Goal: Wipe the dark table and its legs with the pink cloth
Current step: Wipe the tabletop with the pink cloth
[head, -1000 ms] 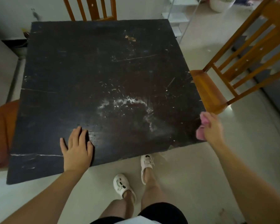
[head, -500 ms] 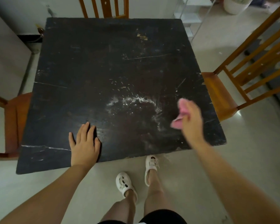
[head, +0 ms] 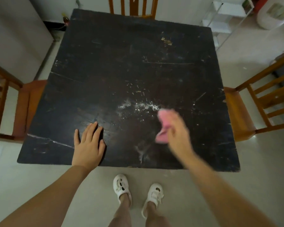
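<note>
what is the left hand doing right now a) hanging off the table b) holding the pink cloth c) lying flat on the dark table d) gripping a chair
c: the left hand lies flat, fingers straight, on the dark table, while the right hand holds the pink cloth.

Right hand carried pink cloth (bunched) over table.

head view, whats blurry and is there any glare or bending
Head view: the right hand and pink cloth are smeared by motion; the left hand on the table is sharp; wide-angle bending curves the table edges; light is dim, with no strong glare.
</note>
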`<action>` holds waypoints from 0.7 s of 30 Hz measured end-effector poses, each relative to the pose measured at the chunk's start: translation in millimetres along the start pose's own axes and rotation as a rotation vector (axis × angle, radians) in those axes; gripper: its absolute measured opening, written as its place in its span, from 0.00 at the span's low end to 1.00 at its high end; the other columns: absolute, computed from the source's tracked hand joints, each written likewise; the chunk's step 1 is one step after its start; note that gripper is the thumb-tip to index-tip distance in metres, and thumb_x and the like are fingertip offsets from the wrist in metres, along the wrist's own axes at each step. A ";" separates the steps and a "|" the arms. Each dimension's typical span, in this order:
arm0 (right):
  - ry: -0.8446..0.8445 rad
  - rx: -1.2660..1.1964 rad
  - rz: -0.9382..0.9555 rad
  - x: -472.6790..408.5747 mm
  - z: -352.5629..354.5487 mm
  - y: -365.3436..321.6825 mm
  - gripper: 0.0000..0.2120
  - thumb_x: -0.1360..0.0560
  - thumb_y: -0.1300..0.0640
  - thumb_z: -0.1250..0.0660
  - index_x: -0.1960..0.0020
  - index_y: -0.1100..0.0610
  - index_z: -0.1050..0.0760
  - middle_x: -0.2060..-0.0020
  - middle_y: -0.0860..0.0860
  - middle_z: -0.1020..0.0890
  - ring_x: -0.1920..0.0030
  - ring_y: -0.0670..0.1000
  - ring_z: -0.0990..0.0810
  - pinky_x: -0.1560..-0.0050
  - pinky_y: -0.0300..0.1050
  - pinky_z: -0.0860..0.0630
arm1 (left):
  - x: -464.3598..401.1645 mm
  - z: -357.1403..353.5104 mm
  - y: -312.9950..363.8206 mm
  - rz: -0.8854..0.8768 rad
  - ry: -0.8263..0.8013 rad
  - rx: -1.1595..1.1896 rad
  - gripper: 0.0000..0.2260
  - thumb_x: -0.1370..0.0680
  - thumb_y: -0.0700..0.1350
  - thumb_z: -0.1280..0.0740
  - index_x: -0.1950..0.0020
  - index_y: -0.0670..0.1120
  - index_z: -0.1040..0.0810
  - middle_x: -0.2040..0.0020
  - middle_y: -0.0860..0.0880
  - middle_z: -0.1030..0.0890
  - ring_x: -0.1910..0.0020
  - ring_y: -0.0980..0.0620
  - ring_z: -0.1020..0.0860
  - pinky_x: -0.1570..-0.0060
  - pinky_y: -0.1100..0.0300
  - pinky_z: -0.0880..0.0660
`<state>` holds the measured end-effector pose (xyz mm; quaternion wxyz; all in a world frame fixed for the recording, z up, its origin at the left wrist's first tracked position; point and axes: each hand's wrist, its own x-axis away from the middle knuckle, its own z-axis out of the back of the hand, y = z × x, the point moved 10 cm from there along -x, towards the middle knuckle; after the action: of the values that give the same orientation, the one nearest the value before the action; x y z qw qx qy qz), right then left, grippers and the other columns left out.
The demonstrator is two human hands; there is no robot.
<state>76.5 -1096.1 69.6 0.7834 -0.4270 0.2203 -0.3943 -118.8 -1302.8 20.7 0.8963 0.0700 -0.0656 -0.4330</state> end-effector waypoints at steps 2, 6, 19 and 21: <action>0.104 0.184 -0.068 -75.5 50.6 35.1 0.24 0.28 0.74 0.45 0.33 0.63 0.30 0.33 0.58 0.31 0.31 0.54 0.34 0.29 0.38 0.45 | 0.2 -0.7 0.7 -0.002 0.003 -0.029 0.24 0.23 0.51 0.52 0.33 0.42 0.32 0.30 0.43 0.32 0.30 0.45 0.38 0.31 0.39 0.51; -0.066 0.436 -0.114 -131.6 27.8 68.4 0.24 0.29 0.71 0.43 0.34 0.60 0.28 0.37 0.61 0.26 0.36 0.61 0.31 0.33 0.48 0.39 | 1.3 -2.3 1.0 0.004 0.016 -0.045 0.24 0.23 0.52 0.52 0.33 0.43 0.32 0.30 0.43 0.33 0.30 0.45 0.39 0.30 0.41 0.52; -0.259 0.136 0.244 -81.7 -26.8 -37.1 0.24 0.29 0.69 0.46 0.35 0.65 0.28 0.35 0.61 0.29 0.33 0.46 0.34 0.33 0.29 0.45 | 2.6 0.4 -4.7 0.074 0.046 -0.019 0.27 0.24 0.56 0.54 0.30 0.42 0.35 0.29 0.42 0.36 0.28 0.44 0.42 0.29 0.43 0.54; -0.199 0.303 0.122 -144.9 -20.6 -16.1 0.23 0.28 0.70 0.47 0.35 0.63 0.28 0.34 0.60 0.29 0.32 0.56 0.33 0.34 0.34 0.44 | 2.5 0.1 -6.8 0.081 0.054 -0.022 0.27 0.24 0.56 0.54 0.30 0.43 0.36 0.28 0.42 0.36 0.29 0.44 0.41 0.29 0.43 0.53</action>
<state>-30.3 -994.8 73.4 0.8791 -0.3267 0.1055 -0.3306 -122.5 -1309.0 19.7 0.9152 0.0692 -0.0393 -0.3952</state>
